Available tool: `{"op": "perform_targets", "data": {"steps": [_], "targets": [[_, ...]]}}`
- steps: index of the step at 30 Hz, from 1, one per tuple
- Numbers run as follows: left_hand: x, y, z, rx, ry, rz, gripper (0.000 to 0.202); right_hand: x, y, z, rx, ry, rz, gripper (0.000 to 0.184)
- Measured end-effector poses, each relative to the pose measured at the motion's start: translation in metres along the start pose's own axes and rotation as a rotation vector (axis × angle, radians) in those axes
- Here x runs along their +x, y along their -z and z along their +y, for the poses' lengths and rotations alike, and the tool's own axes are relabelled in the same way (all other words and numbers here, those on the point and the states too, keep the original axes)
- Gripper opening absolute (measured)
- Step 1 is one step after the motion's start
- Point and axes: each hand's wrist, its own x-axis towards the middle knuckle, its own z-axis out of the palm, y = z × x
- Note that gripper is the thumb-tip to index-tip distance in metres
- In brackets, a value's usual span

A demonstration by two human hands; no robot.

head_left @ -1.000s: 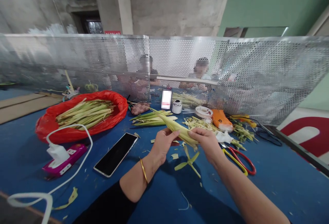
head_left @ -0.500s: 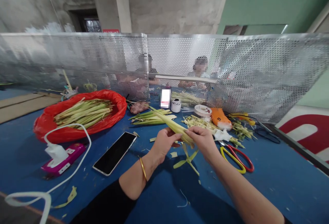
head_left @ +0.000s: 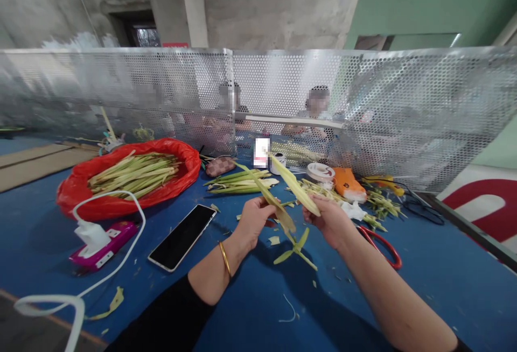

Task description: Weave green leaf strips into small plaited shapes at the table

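Note:
My left hand [head_left: 253,222] is closed, pinching a narrow greenish corn husk [head_left: 286,218] that slants up and to the left. Opposite it, my right hand [head_left: 330,222] grips a broader, pale yellow-green corn husk [head_left: 294,184] by its lower end. The two husks are apart. Just below the hands, a small star-shaped piece of leaf with a stalk [head_left: 299,248] lies on the blue table [head_left: 242,309]. A bunch of husks [head_left: 238,184] rests beyond my left hand. Red-handled scissors [head_left: 390,252] are partly hidden by my right forearm.
On the left are a red bag [head_left: 72,196] of long husks, a phone [head_left: 181,238] and a purple power strip [head_left: 121,231] with a white cable. Tape rolls [head_left: 323,171], an orange packet [head_left: 348,182] and scraps lie behind my right hand. A perforated metal screen [head_left: 274,83] separates me from two people.
The husk held between both hands has come apart into two pieces, one in each hand. My right hand has moved slightly right, covering the scissors' yellow handle.

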Motion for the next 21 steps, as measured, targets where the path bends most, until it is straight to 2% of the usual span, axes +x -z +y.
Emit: {"op": "perform_targets", "data": {"steps": [5, 9, 12, 14, 16, 18, 20, 21], "targets": [[0.012, 0.011, 0.002, 0.057, -0.046, 0.159, 0.011, 0.002, 0.001, -0.001, 0.016, -0.005, -0.019, 0.017], [0.034, 0.033, 0.001, 0.106, -0.079, 0.264, 0.014, -0.002, -0.003, 0.000, -0.008, 0.018, -0.031, 0.020], [0.045, 0.051, 0.004, 0.190, -0.073, 0.271, 0.016, -0.004, -0.005, 0.001, -0.053, 0.055, -0.022, 0.024], [0.044, 0.056, 0.008, 0.266, -0.088, 0.261, 0.019, -0.005, -0.007, 0.001, -0.101, 0.089, -0.015, 0.025], [0.036, 0.050, 0.013, 0.323, -0.136, 0.238, 0.024, -0.006, -0.009, 0.001, -0.160, 0.142, -0.007, 0.024], [0.023, 0.035, 0.015, 0.351, -0.182, 0.178, 0.020, -0.007, -0.012, 0.003, -0.209, 0.196, 0.001, 0.021], [0.009, 0.017, 0.015, 0.340, -0.196, 0.064, 0.023, -0.008, -0.015, 0.006, -0.271, 0.255, 0.005, 0.019], [0.004, 0.010, 0.013, 0.266, -0.187, -0.037, 0.026, -0.009, -0.017, 0.008, -0.318, 0.289, 0.003, 0.018]]}}
